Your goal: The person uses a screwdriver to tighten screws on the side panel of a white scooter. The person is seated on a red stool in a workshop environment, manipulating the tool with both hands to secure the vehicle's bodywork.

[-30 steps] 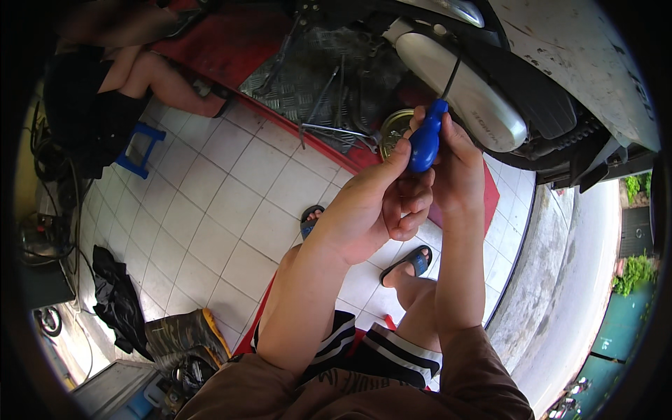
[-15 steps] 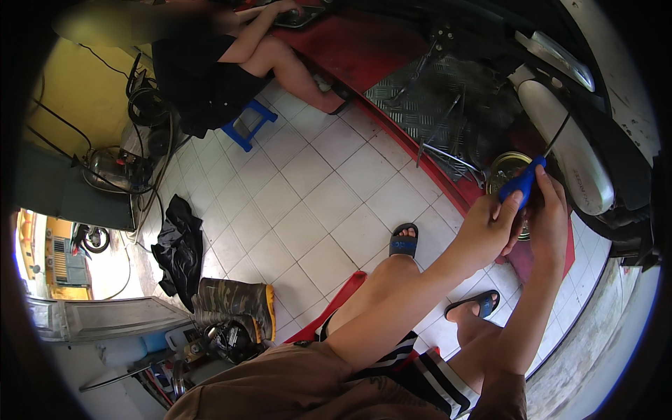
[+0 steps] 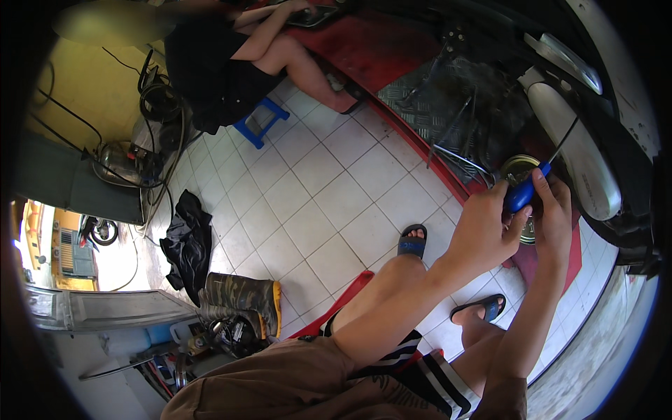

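step in hand, as judged: handling the blue-handled screwdriver, held up before the person, left hand curled round the handle's butt, right hand gripping it nearer the shaft. the shaft points up and right across the motorbike's silver cover; contact cannot be told. next move seems to call for a steady grip, with the tip's direction watched.

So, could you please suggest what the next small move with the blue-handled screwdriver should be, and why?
I'd perhaps settle the screwdriver into the right hand alone: the left hand is on it too, and its shaft points away from both.
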A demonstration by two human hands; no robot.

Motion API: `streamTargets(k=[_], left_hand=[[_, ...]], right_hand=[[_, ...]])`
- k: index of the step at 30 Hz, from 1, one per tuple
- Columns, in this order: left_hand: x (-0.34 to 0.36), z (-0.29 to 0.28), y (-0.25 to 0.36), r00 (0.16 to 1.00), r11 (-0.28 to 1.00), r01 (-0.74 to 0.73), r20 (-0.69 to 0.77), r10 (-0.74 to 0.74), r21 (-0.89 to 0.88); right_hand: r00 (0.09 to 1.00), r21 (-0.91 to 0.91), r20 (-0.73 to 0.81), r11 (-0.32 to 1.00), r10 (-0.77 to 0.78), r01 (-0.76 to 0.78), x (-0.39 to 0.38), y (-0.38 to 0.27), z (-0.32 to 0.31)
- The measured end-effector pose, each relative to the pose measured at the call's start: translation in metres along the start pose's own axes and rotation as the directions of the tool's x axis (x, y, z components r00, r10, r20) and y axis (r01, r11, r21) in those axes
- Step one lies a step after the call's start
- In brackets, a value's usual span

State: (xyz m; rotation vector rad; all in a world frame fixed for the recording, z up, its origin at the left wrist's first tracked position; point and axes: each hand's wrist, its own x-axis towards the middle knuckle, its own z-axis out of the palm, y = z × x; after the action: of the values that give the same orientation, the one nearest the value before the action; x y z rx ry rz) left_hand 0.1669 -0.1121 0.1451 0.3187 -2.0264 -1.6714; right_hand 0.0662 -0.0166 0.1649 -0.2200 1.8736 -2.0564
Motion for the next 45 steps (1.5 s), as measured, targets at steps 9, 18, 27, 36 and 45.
streamTargets(k=[9, 18, 27, 36, 45], left_hand=[[-0.003, 0.004, 0.013, 0.736, 0.301, 0.665, 0.669, -0.109, -0.683], [0.011, -0.021, -0.003, 0.674, 0.091, 0.738, 0.731, -0.104, -0.668], [0.001, -0.011, 0.009, 0.870, 0.740, 0.479, 0.366, -0.330, -0.472], [-0.010, 0.004, 0.019, 0.999, 0.983, -0.045, 0.013, 0.044, 0.177], [-0.001, 0.000, 0.031, 0.758, 0.201, 0.652, 0.621, -0.199, -0.731]], right_hand=[[0.997, 0.113, 0.078, 0.993, 0.015, -0.024, -0.009, -0.025, -0.004], [0.984, -0.203, 0.170, 0.976, -0.047, 0.081, -0.004, -0.016, -0.018], [0.963, -0.152, 0.270, 0.988, 0.010, 0.032, -0.005, -0.020, -0.018], [0.984, -0.024, 0.166, 0.998, 0.065, -0.062, -0.011, -0.013, -0.008], [0.968, 0.157, 0.249, 0.984, 0.042, -0.083, -0.007, -0.021, -0.017]])
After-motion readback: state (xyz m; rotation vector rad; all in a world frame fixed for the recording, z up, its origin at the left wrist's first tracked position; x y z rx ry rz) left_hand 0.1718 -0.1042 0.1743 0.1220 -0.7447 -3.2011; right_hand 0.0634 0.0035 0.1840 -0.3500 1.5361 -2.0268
